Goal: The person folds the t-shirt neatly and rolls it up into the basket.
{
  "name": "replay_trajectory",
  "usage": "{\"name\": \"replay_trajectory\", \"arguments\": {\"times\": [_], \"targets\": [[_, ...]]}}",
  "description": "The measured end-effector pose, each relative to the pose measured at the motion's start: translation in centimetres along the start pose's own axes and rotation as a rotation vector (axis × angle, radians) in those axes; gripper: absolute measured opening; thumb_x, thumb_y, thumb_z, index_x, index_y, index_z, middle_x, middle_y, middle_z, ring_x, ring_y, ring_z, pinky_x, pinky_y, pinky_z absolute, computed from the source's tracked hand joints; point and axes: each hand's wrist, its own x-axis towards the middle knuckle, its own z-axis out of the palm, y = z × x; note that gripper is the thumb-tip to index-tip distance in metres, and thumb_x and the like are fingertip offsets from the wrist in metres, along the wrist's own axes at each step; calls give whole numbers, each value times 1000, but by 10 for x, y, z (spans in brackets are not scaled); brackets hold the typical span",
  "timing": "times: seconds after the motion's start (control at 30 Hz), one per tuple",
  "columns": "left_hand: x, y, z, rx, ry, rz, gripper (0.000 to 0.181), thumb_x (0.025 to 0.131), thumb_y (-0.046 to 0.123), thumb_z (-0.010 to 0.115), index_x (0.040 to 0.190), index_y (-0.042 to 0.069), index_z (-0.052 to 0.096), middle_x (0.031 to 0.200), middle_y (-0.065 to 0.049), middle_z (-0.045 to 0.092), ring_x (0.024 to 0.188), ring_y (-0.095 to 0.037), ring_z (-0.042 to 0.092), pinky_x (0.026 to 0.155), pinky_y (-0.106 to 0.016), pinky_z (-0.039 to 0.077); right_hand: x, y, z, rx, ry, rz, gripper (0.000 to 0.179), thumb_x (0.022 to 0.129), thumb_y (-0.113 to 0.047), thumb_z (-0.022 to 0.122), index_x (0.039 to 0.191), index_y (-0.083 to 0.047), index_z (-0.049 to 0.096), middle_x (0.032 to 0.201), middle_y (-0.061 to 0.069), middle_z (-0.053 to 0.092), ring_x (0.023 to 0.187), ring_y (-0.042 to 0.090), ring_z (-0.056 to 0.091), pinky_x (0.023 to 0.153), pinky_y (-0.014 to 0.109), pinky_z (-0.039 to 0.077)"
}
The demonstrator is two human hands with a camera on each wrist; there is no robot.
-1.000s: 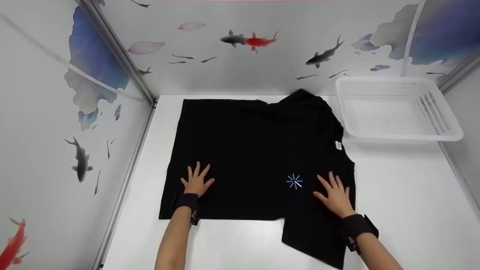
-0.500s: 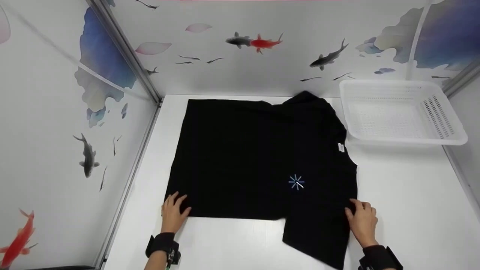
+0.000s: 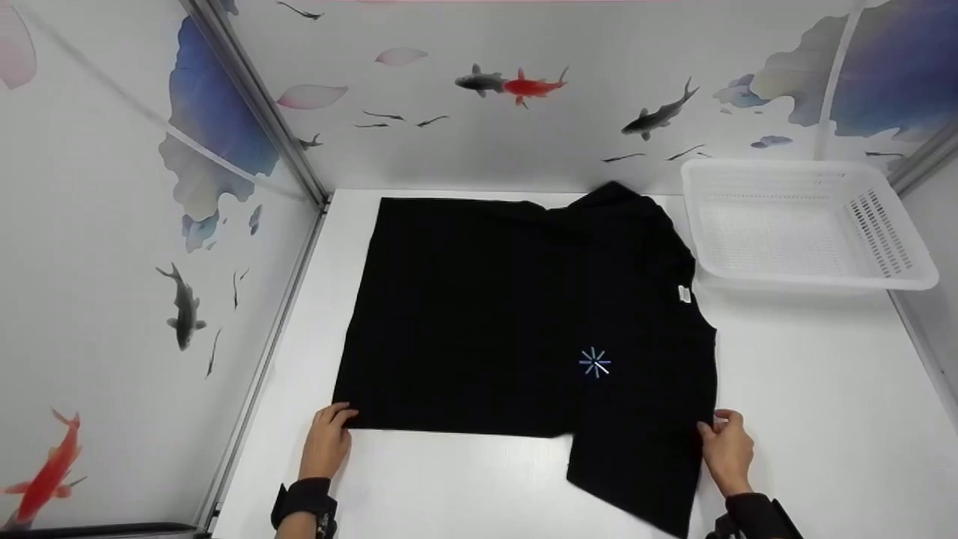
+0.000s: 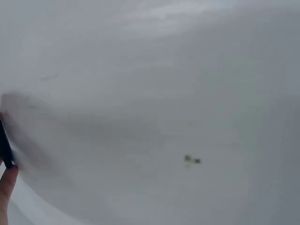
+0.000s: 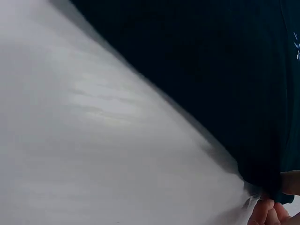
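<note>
A black T-shirt (image 3: 479, 314) lies flat, hem to the left and neckline to the right, with a small starburst print (image 3: 595, 362) on the chest and a white label (image 3: 684, 294) at the collar. My left hand (image 3: 326, 440) pinches the near corner of the hem; in the left wrist view, a thumb (image 4: 8, 183) presses a sliver of dark cloth at the left edge. At the near shoulder edge, above the sleeve, my right hand (image 3: 727, 451) grips the fabric. The right wrist view has dark cloth (image 5: 197, 70) bunched between thumb and fingers (image 5: 269, 213).
A white perforated basket (image 3: 808, 281) stands at the back right, close to the shirt's collar side. The white table (image 3: 816, 419) is bounded by a back wall (image 3: 524, 161) and a left wall (image 3: 112, 337), both printed with fish.
Both hands were spread flat on the shirt, then drew back to its near edge. The left went to the hem corner, the right to the shoulder edge, and both took hold of the cloth.
</note>
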Motion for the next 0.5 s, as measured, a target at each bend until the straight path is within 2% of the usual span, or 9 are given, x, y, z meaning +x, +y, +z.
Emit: {"name": "replay_trajectory", "arguments": {"times": [0.13, 0.33, 0.4, 0.5], "targets": [[8, -1, 1, 60, 0, 18, 31, 69, -23, 68, 92, -3, 67, 101, -17, 62, 95, -35, 58, 79, -44, 52, -1, 5, -1, -15, 31, -96, 30, 89, 4, 58, 115, 16, 49, 89, 32, 62, 80, 46, 59, 67, 43, 42], [14, -2, 0, 112, -38, 29, 28, 69, -22, 69, 91, -4, 68, 95, -15, 61, 90, -34, 57, 76, -42, 53, 1, 11, -5, -60, 11, -221, 26, 86, 10, 54, 110, 15, 61, 92, 29, 62, 84, 41, 61, 66, 35, 45], [15, -2, -2, 122, -44, 37, 28, 69, -22, 70, 91, -4, 68, 94, -16, 61, 89, -34, 57, 76, -41, 53, 2, 13, -7, -63, -3, -238, 25, 87, 10, 54, 109, 15, 63, 91, 26, 62, 80, 35, 61, 65, 30, 45], [15, -3, -4, 139, -44, 53, 28, 69, -21, 71, 90, -4, 68, 92, -15, 61, 88, -33, 57, 75, -40, 53, 4, 15, -10, -59, -9, -264, 21, 87, 10, 60, 106, 14, 65, 86, 20, 63, 73, 17, 58, 60, 22, 43]]}}
